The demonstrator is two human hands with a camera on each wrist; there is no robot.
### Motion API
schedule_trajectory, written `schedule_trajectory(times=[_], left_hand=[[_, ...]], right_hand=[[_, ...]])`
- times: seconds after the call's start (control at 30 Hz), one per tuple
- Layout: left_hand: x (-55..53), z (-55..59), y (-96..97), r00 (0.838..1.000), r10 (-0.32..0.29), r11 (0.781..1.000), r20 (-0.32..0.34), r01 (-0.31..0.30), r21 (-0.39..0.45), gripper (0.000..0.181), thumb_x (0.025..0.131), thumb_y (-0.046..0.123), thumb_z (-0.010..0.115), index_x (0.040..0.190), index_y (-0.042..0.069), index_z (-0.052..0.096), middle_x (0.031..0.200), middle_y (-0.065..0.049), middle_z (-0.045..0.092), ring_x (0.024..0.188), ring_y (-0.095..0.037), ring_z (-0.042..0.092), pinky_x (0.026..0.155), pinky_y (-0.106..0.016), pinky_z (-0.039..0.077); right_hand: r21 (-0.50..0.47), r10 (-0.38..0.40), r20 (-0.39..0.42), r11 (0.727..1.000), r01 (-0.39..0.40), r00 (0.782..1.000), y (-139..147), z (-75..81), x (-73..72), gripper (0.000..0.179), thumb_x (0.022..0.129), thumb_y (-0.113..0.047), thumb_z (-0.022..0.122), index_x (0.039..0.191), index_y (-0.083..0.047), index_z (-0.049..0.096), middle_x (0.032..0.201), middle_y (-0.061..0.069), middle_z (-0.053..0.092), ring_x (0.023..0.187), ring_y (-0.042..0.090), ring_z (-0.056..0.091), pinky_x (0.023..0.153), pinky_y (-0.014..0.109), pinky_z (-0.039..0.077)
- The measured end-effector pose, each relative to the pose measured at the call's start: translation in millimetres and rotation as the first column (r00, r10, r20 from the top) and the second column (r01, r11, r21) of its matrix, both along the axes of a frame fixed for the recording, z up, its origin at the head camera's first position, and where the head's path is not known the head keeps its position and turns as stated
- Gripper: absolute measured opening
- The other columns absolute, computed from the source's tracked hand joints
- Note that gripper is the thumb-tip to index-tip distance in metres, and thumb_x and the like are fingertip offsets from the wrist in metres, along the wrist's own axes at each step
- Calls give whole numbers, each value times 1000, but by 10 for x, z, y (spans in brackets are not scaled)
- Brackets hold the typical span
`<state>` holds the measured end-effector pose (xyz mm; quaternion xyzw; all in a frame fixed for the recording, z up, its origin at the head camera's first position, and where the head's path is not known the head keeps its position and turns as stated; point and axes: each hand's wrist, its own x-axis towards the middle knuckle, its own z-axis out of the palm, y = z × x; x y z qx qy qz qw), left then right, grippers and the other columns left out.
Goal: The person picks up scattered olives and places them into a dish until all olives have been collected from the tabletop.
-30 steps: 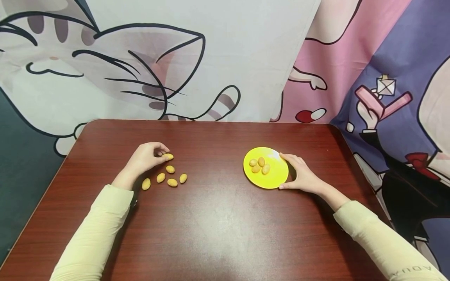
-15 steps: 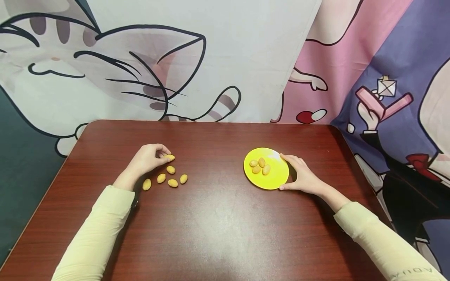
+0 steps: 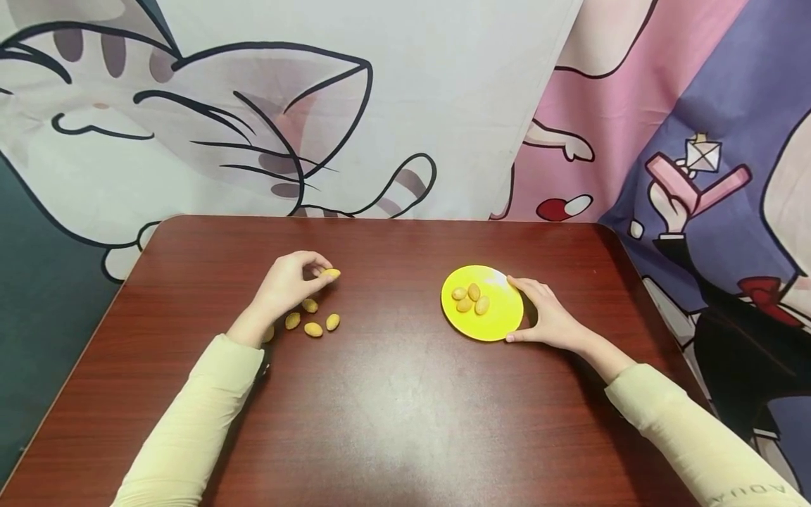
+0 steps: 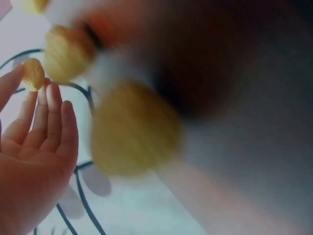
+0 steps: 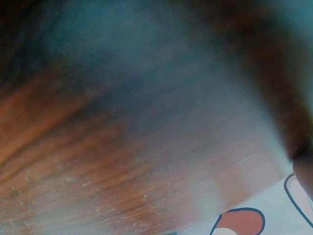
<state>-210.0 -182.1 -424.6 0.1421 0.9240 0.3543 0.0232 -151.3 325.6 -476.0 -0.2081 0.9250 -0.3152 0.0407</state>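
Observation:
In the head view my left hand [image 3: 286, 283] pinches a small yellow oval piece [image 3: 332, 272], fruit-like or nut-like, between thumb and fingertips, raised over the table. The left wrist view shows this held piece [image 4: 33, 74] close up, its surface rough; the other fingers extend beside it. Several similar yellow pieces [image 3: 313, 329] lie loose below the hand, one partly hidden by the wrist. At the right, my right hand [image 3: 546, 315] holds the rim of a round yellow plate [image 3: 500, 325], thumb at the near side and fingers at the far side. Several yellow pieces [image 3: 482, 305] sit on the plate.
Both stand over a dark red-brown wooden table [image 3: 393, 408]. Behind its far edge hangs a cloth backdrop [image 3: 443, 91] with cartoon drawings. The right wrist view is mostly blurred tabletop [image 5: 88, 186].
My left hand has lifted the pinched yellow piece and moved it to the right, away from the loose ones. The right hand and the plate stay in place.

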Motion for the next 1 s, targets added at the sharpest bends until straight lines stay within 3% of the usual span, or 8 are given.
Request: schedule_trajectory(times=[0.13, 0.43, 1.0], left_hand=[[22, 40, 203, 1000, -22, 998, 0, 22, 52, 20, 96, 22, 80, 109, 8, 77, 100, -11, 75, 96, -28, 69, 90, -42, 53], [27, 105, 678, 988, -150, 980, -36, 153, 126, 15, 93, 14, 82, 105, 7, 78, 101, -10, 74, 96, -27, 70, 92, -45, 58], [50, 28, 1502, 953, -302, 950, -34, 304, 74, 14, 93, 19, 84, 103, 11, 78, 101, -4, 76, 95, -21, 71, 90, -35, 60]], right_hand=[[1, -7, 18, 1000, 7, 1000, 6, 6, 0, 116, 69, -28, 101, 162, -1, 36, 158, 26, 43, 144, 46, 35, 116, 69, 30], [7, -14, 23, 1000, 14, 1000, 6, -2, 6, 116, 69, -28, 100, 162, -1, 36, 158, 26, 43, 145, 46, 34, 116, 69, 29], [9, -10, 12, 1000, 10, 1000, 5, -20, -19, 116, 68, -29, 101, 161, 0, 37, 159, 26, 43, 146, 47, 35, 117, 70, 29]])
